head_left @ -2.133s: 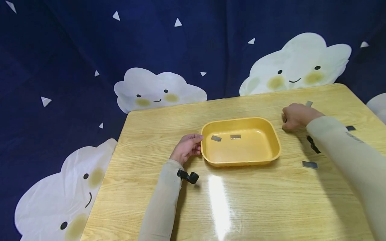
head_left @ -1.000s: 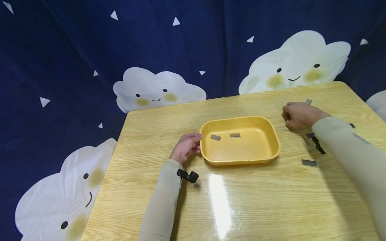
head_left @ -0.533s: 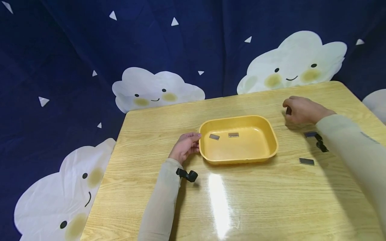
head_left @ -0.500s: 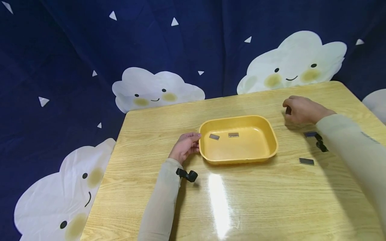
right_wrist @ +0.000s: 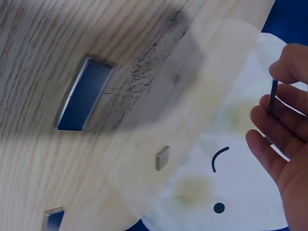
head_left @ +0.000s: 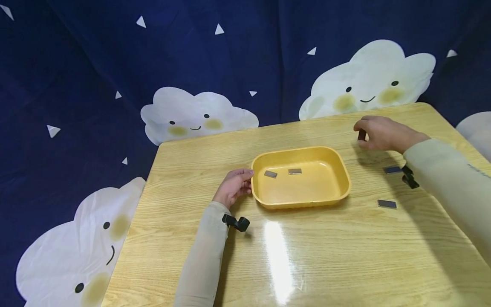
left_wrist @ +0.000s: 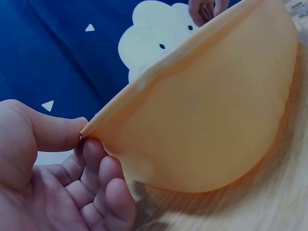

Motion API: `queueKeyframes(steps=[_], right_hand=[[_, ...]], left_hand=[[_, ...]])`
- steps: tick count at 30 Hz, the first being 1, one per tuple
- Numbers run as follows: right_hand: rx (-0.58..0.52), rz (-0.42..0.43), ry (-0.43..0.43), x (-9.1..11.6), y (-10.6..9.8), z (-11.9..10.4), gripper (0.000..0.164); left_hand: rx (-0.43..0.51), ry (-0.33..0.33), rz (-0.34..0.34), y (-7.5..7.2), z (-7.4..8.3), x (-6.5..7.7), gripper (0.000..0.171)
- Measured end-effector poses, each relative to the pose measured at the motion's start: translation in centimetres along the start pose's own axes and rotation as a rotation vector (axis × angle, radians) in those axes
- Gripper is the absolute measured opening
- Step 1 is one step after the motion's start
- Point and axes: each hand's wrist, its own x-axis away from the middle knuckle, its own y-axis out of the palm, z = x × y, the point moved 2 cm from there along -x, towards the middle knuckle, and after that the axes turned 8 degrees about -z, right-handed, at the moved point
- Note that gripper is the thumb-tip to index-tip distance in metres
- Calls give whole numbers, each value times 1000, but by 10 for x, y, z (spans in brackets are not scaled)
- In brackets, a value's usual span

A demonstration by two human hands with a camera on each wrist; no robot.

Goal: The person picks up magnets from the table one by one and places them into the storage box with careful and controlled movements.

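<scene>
My left hand [head_left: 233,186] pinches the left rim of a yellow plastic tray [head_left: 307,192] between thumb and fingers; the left wrist view shows the thumb [left_wrist: 57,132] on top of the rim. Two small flat metal bars, a tilted bar [head_left: 270,174] and a level bar [head_left: 295,171], lie inside the tray. Beyond the tray's right side, my right hand [head_left: 387,133] is raised above the table. It pinches a thin metal bar [right_wrist: 273,95] between thumb and fingers, held on edge.
Right of the tray, a dark bar [head_left: 392,170] and a nearer bar [head_left: 387,204] lie on the wooden table [head_left: 184,170]. Another bar [right_wrist: 162,158] shows in the right wrist view. A blue curtain [head_left: 215,55] with clouds hangs behind the table.
My right hand has risen from the tabletop with the metal bar between its fingers, and has shifted slightly left in the last half second. The left hand keeps its hold on the tray rim.
</scene>
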Motion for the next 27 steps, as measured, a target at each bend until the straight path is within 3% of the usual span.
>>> queueKeyframes(steps=[7,27], right_hand=[[9,-26,-36,5,-7,-16,26],[4,32,-119,11,-23,-53,18]], left_hand=[[-7,-5,-3,1,0,0,18],[-37,16,-23,-1,0,0,15]])
